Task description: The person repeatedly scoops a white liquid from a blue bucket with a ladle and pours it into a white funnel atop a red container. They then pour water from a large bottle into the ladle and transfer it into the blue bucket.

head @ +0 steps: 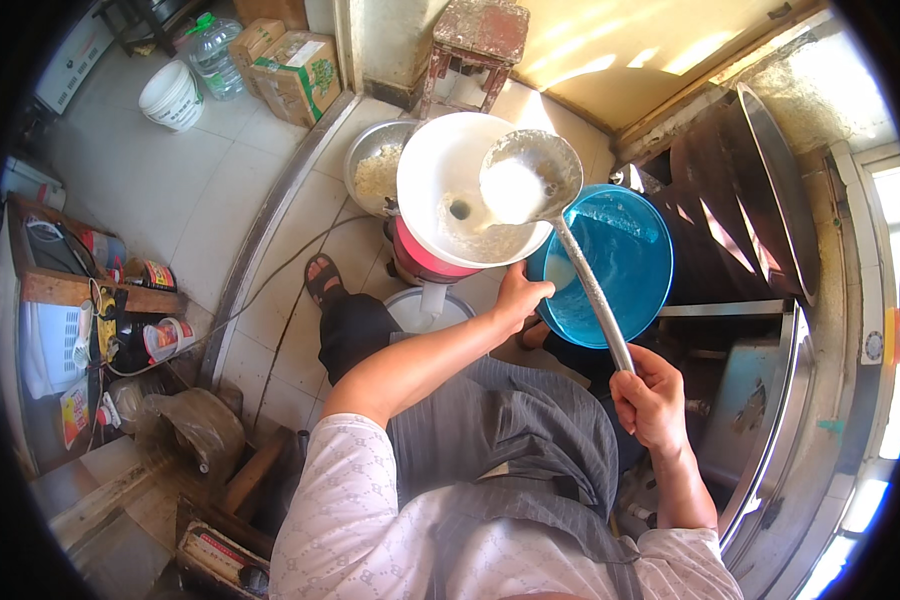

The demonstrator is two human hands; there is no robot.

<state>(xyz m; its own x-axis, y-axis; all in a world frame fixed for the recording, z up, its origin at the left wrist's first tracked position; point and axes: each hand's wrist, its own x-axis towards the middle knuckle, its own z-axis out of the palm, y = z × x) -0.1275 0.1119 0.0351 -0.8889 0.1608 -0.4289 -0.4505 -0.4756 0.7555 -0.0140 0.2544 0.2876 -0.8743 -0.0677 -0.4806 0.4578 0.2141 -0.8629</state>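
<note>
My right hand (651,397) grips the long metal handle of a big ladle (570,161). The ladle's bowl is tilted over the right side of a white funnel-shaped hopper (439,161), with bright glare inside it. A dark hole shows at the hopper's bottom, with pale residue around it. The hopper sits on a machine with a pink body (427,251). My left hand (523,294) holds the rim of a blue plastic bucket (649,225), which is tilted beside the hopper. Pale residue and some liquid appear inside the bucket.
A metal bowl of pale crumbly matter (379,169) stands behind the machine. Below its white spout (433,300) is a round container (461,309). A worn stool (480,37), a large dark wok-like vessel (765,195) and a raised door sill (270,202) surround me. A cord crosses the floor.
</note>
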